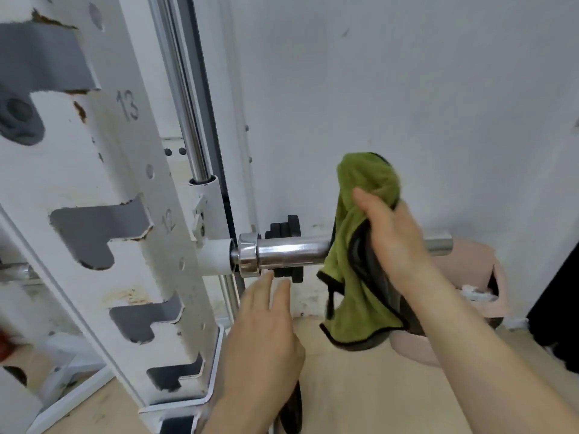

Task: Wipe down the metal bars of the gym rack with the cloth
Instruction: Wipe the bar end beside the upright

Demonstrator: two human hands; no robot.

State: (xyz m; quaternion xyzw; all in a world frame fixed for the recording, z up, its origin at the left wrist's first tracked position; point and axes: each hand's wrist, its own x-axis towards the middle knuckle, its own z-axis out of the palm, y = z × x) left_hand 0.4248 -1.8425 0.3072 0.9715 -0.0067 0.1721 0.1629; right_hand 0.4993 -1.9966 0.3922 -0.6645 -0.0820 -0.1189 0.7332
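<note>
A chrome bar sleeve (288, 250) sticks out to the right from the white gym rack upright (103, 189). A green cloth with a dark edge (357, 270) is draped over the sleeve near its far end. My right hand (394, 236) grips the cloth around the sleeve, thumb on top. The sleeve's tip (440, 244) shows past my hand. Just below the sleeve's collar, my left hand (266, 327) hovers with straight fingers and holds nothing. A vertical chrome guide rod (188, 114) runs up beside the upright.
Small black weight plates (286, 228) sit behind the sleeve against the white wall (407, 89). A pink bin (470, 286) stands on the floor at the right. The upright has numbered notches, 12 and 13. Pale wooden floor (360, 386) lies below.
</note>
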